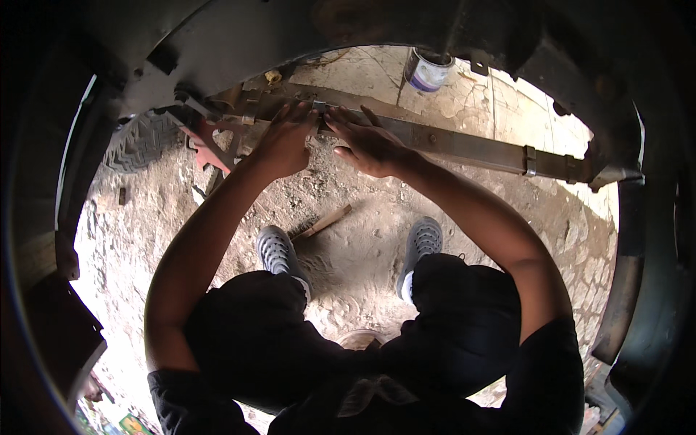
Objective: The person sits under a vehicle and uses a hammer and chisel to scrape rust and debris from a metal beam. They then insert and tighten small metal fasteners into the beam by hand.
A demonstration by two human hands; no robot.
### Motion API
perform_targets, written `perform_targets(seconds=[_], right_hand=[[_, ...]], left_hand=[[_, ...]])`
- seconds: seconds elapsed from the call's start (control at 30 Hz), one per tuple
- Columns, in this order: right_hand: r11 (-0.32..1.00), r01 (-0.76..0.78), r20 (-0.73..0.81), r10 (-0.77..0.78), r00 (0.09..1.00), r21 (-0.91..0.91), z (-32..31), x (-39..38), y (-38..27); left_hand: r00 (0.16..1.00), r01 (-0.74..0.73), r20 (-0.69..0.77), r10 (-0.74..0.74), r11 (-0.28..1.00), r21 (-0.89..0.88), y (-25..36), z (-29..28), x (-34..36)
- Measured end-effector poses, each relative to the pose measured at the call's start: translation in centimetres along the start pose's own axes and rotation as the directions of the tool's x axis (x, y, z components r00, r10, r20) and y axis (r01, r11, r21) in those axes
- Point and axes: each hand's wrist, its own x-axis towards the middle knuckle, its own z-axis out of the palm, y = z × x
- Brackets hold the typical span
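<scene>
A long leaf spring (471,143) runs across the far side in front of me, slanting down to the right, with a metal clip (530,161) around its right part. My left hand (286,141) lies over it left of the middle, fingers stretched out and pointing away from me. Close beside it, my right hand (368,145) rests along the same spring, its fingers extended and its thumb apart. Between the fingertips of both hands a small bright metal piece (320,107) shows on the spring. The surface under my palms is hidden.
Dark vehicle bodywork (239,43) arches overhead and down both sides. A red metal bracket (201,148) and a treaded tyre (141,143) are at the left. Beyond the spring stands a tin can (429,71). A wooden stick (325,220) lies on the dirt floor between my shoes.
</scene>
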Motion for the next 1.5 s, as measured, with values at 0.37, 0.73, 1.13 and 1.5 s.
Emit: perform_targets(seconds=[0.37, 0.73, 1.13, 1.5], right_hand=[[0.911, -0.324, -0.082, 0.313, 0.946, -0.254, -4.2, -14.3, 3.2], [0.914, -0.262, -0.118, 0.236, 0.964, -0.309, -3.7, -15.7, 3.1], [0.936, -0.201, -0.062, 0.191, 0.980, -0.290, -3.8, -13.0, 4.3], [0.928, -0.183, 0.078, 0.219, 0.973, -0.324, -3.3, -12.7, 3.2]], left_hand=[[0.999, 0.009, -0.031, -0.010, 1.000, -0.028, -0.6, 1.3, -0.8], [0.998, -0.035, -0.043, 0.036, 0.999, 0.018, -1.3, 1.8, -1.0], [0.999, 0.024, -0.042, -0.021, 0.997, 0.077, 0.3, 2.1, -1.4], [1.000, 0.011, 0.023, -0.011, 1.000, -0.027, 0.3, 1.1, -1.5]])
